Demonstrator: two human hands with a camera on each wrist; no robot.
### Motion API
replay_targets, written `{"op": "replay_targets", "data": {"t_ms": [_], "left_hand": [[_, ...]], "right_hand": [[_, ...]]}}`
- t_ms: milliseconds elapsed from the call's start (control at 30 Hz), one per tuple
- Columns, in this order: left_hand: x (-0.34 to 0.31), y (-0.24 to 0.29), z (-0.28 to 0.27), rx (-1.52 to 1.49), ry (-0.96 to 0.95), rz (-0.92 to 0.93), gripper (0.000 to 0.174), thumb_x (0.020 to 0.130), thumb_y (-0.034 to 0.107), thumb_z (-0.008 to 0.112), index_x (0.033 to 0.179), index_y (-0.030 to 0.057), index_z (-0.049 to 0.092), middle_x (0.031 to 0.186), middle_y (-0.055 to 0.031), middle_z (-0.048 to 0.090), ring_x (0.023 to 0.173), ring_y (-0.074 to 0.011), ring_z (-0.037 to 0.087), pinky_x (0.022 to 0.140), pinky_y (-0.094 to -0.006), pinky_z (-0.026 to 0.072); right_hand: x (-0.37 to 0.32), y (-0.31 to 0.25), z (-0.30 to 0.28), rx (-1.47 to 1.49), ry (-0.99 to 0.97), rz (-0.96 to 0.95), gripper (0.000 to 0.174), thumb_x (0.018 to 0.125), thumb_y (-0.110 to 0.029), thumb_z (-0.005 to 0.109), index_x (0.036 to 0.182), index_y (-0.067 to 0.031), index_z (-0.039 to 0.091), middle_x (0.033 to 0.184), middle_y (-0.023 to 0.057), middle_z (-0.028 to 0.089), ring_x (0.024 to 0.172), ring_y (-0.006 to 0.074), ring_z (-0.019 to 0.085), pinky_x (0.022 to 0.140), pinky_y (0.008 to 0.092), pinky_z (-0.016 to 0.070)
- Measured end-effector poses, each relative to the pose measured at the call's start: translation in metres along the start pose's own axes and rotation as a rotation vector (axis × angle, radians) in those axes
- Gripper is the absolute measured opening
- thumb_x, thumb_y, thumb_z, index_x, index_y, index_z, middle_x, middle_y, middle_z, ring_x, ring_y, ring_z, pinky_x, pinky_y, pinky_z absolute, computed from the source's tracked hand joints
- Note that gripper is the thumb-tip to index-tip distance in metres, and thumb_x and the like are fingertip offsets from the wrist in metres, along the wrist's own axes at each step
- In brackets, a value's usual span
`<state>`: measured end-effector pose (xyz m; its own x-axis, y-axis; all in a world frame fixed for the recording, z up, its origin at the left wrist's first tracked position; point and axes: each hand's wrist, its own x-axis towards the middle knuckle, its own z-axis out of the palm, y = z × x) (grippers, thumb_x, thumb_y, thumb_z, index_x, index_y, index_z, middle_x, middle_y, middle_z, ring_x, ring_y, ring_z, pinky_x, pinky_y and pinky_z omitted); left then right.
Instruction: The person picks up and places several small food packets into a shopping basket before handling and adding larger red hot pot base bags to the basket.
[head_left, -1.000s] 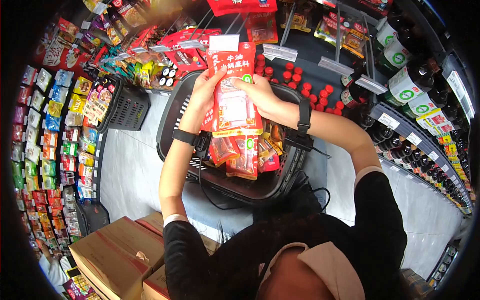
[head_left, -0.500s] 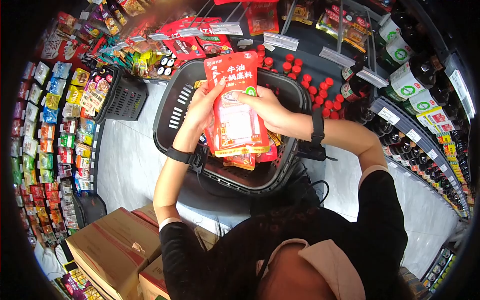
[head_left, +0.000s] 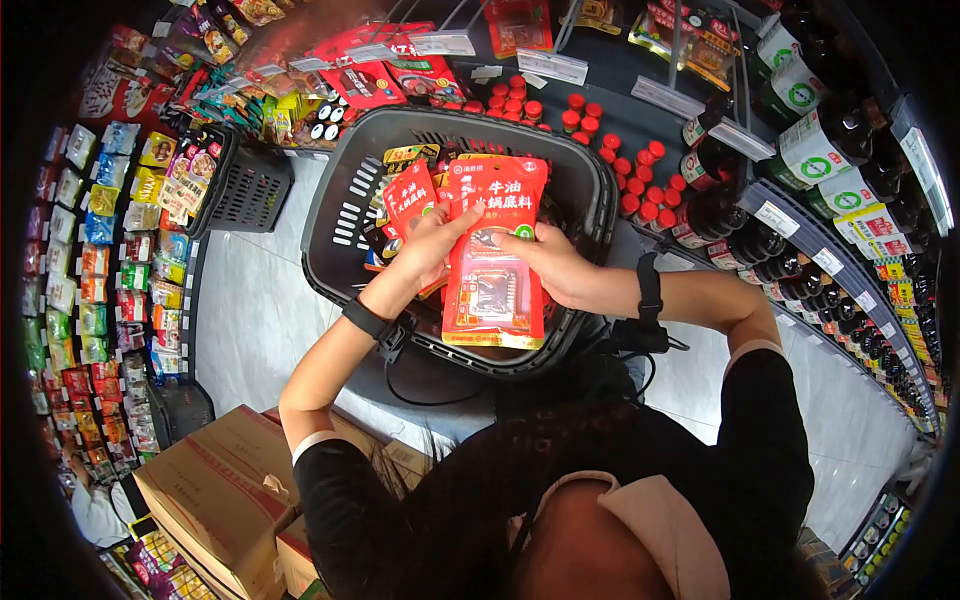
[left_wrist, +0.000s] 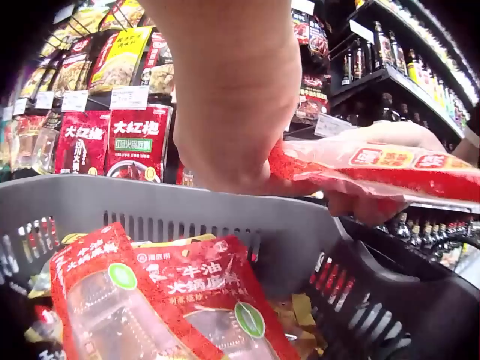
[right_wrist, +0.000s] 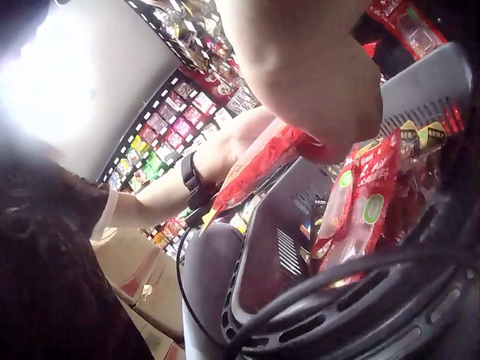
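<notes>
A red hotpot base packet [head_left: 495,300] with a clear lower window is held above the grey shopping basket [head_left: 335,215]. My left hand [head_left: 430,248] pinches its left edge, thumb across the front. From the right, my right hand [head_left: 562,268] grips the opposite edge, its thumb also on the front. The left wrist view shows the packet [left_wrist: 390,169] nearly edge-on, above the basket rim. Inside the basket lie two similar red packets [left_wrist: 97,292] overlapping each other, with other bagged goods around them. Part of one red packet [head_left: 410,190] shows beyond my left hand.
Red-capped bottles [head_left: 640,190] stand beyond the basket, with large dark bottles [head_left: 830,160] on the right shelf. Hanging packets [head_left: 95,265] line the left. A second basket [head_left: 250,190] stands at the left, and cardboard boxes [head_left: 215,500] are stacked near my left elbow.
Both hands have drawn the held packet toward my body. The basket's far rim has shifted away from me, and a red packet and other goods now show beyond my left hand.
</notes>
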<state>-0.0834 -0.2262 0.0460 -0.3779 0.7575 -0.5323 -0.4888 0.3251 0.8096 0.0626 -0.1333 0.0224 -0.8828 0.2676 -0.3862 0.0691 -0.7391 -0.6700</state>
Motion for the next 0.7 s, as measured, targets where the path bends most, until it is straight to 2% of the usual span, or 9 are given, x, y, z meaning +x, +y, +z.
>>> {"op": "replay_targets", "data": {"t_ms": [167, 267, 500, 700], "left_hand": [[0.009, -0.023, -0.004, 0.028, 0.033, -0.042, 0.034, 0.085, 0.019, 0.056, 0.108, -0.0014, 0.043, 0.098, -0.0114, 0.056, 0.079, -0.0159, 0.061, 0.064, -0.0277, 0.0540], [0.022, -0.042, -0.013, 0.125, 0.096, -0.056, 0.035, 0.085, 0.020, 0.056, 0.108, -0.0025, 0.042, 0.099, -0.0122, 0.055, 0.079, -0.0170, 0.061, 0.062, -0.0286, 0.0545], [0.023, -0.049, -0.015, 0.188, 0.132, -0.146, 0.037, 0.086, 0.022, 0.055, 0.109, -0.0029, 0.041, 0.097, -0.0123, 0.056, 0.079, -0.0173, 0.061, 0.061, -0.0295, 0.0546], [0.017, -0.034, -0.018, 0.186, 0.106, -0.177, 0.041, 0.086, 0.024, 0.054, 0.112, -0.0031, 0.038, 0.094, -0.0129, 0.056, 0.075, -0.0171, 0.062, 0.054, -0.0293, 0.0537]], "right_hand": [[-0.003, 0.011, -0.012, -0.030, 0.013, 0.066, 0.028, 0.085, -0.013, 0.055, 0.109, -0.0020, 0.050, 0.104, 0.0082, 0.057, 0.093, 0.0161, 0.057, 0.080, 0.0307, 0.0473], [0.005, 0.023, -0.024, -0.043, 0.004, 0.099, 0.027, 0.085, -0.013, 0.055, 0.109, -0.0023, 0.050, 0.104, 0.0086, 0.057, 0.093, 0.0160, 0.057, 0.080, 0.0310, 0.0476], [0.025, 0.037, -0.037, -0.103, -0.011, 0.140, 0.026, 0.083, -0.011, 0.055, 0.107, 0.0003, 0.049, 0.101, 0.0111, 0.057, 0.092, 0.0186, 0.057, 0.074, 0.0337, 0.0492], [0.051, 0.028, -0.035, -0.239, 0.003, 0.214, 0.031, 0.082, -0.010, 0.056, 0.109, 0.0020, 0.046, 0.102, 0.0127, 0.055, 0.091, 0.0199, 0.057, 0.072, 0.0346, 0.0497]]}}
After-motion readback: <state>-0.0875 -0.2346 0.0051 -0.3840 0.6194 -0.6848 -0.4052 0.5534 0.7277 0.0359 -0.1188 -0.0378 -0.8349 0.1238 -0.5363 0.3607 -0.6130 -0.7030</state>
